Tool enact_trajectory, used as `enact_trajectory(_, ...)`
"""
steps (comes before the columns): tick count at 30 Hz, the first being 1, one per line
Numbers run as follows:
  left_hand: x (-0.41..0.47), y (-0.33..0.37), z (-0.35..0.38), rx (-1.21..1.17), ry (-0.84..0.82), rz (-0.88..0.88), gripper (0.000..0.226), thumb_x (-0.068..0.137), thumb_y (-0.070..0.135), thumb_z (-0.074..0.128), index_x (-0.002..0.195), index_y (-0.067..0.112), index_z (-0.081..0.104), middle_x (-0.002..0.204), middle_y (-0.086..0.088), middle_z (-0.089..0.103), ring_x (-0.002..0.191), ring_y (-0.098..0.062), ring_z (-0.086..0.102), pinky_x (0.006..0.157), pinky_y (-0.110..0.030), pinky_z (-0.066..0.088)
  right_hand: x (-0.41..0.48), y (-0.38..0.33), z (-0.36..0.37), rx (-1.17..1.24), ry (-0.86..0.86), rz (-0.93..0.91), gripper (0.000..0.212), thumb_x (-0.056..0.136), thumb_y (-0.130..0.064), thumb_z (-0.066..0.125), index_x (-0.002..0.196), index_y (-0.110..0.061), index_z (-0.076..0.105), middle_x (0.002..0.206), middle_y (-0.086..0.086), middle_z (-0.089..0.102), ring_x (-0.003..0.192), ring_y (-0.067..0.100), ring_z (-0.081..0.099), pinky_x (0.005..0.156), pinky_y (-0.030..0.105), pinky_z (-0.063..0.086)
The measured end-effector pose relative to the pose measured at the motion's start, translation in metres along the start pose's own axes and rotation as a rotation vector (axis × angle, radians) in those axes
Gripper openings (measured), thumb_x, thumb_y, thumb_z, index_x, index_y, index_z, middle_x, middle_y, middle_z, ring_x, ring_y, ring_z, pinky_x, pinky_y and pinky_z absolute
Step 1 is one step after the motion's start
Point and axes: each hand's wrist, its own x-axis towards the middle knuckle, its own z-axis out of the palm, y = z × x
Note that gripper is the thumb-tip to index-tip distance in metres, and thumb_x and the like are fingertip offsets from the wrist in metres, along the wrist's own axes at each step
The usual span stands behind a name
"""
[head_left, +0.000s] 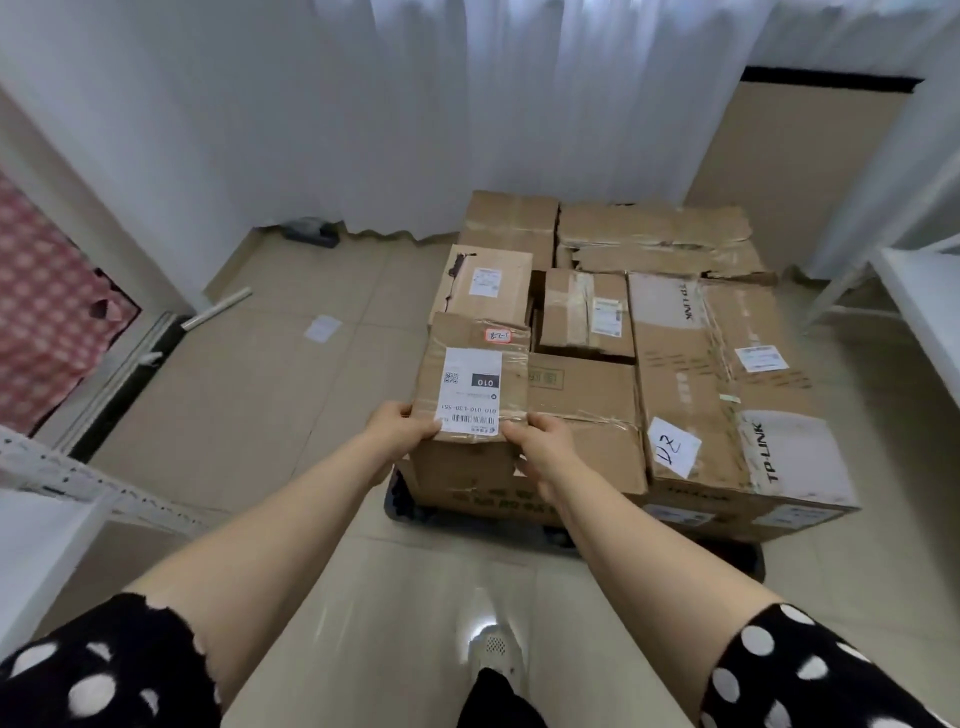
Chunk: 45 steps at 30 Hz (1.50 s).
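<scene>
A small cardboard box (480, 358) with a white shipping label and a red-edged sticker lies on top of a bigger carton at the near left corner of a pile of boxes. My left hand (402, 426) grips its near left corner, thumb on the label. My right hand (545, 447) grips its near right corner, fingers curled down over the front edge. Both arms reach forward from polka-dot sleeves.
The pile sits on a low dark cart (748, 558) on the tiled floor. It includes a large TP-LINK carton (727, 395), a wide carton (582, 436) and several smaller boxes (587, 312). White curtains hang behind. White shelf frames (914, 291) stand right and left. A paper scrap (322, 328) lies left.
</scene>
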Motion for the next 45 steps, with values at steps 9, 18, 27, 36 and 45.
enact_trajectory(9, 0.118, -0.014, -0.035, -0.059, -0.061, -0.113, 0.037, 0.093, 0.012, 0.059, 0.130, 0.013, 0.056, 0.120, -0.002, 0.061, 0.099, -0.014, 0.054, 0.081, -0.023, 0.042, 0.102, 0.014, 0.067, -0.016, 0.036, 0.130, 0.018, 0.088, -0.009, 0.064, 0.106, -0.012, 0.065, 0.100, 0.008, 0.072, 0.074, 0.013, 0.065, 0.060, 0.024, 0.052)
enact_trajectory(18, 0.216, -0.048, -0.060, 0.077, -0.196, -0.091, 0.036, 0.096, 0.020, 0.056, 0.132, 0.021, 0.054, 0.121, 0.002, 0.059, 0.104, -0.015, 0.052, 0.084, -0.024, 0.041, 0.177, 0.048, 0.118, 0.018, 0.172, 0.150, 0.016, 0.090, -0.005, 0.060, 0.094, -0.019, 0.064, 0.099, 0.007, 0.069, 0.089, 0.019, 0.064, 0.073, 0.029, 0.053)
enact_trajectory(27, 0.245, -0.078, -0.067, 0.230, -0.250, -0.066, 0.038, 0.090, 0.016, 0.063, 0.127, 0.016, 0.057, 0.121, -0.003, 0.064, 0.110, -0.023, 0.059, 0.100, -0.040, 0.047, 0.194, 0.074, 0.132, -0.117, 0.240, 0.142, 0.026, 0.092, -0.005, 0.055, 0.106, -0.026, 0.060, 0.103, 0.001, 0.068, 0.101, 0.019, 0.062, 0.095, 0.039, 0.051)
enact_trajectory(36, 0.240, -0.081, -0.068, 0.257, -0.239, -0.091, 0.035, 0.089, 0.016, 0.063, 0.123, 0.015, 0.058, 0.118, -0.003, 0.065, 0.107, -0.022, 0.061, 0.097, -0.041, 0.049, 0.190, 0.078, 0.140, -0.324, 0.283, 0.109, 0.033, 0.092, -0.010, 0.047, 0.115, -0.031, 0.059, 0.106, -0.004, 0.067, 0.101, 0.018, 0.060, 0.094, 0.039, 0.050)
enact_trajectory(45, 0.216, -0.035, -0.063, 0.531, -0.203, -0.015, 0.064, 0.086, 0.020, 0.058, 0.144, 0.017, 0.032, 0.133, -0.005, 0.054, 0.117, -0.028, 0.053, 0.094, -0.035, 0.046, 0.157, 0.047, 0.130, -0.394, 0.231, 0.170, 0.053, 0.092, -0.025, 0.055, 0.141, -0.018, 0.037, 0.134, 0.005, 0.054, 0.124, 0.027, 0.048, 0.097, 0.035, 0.039)
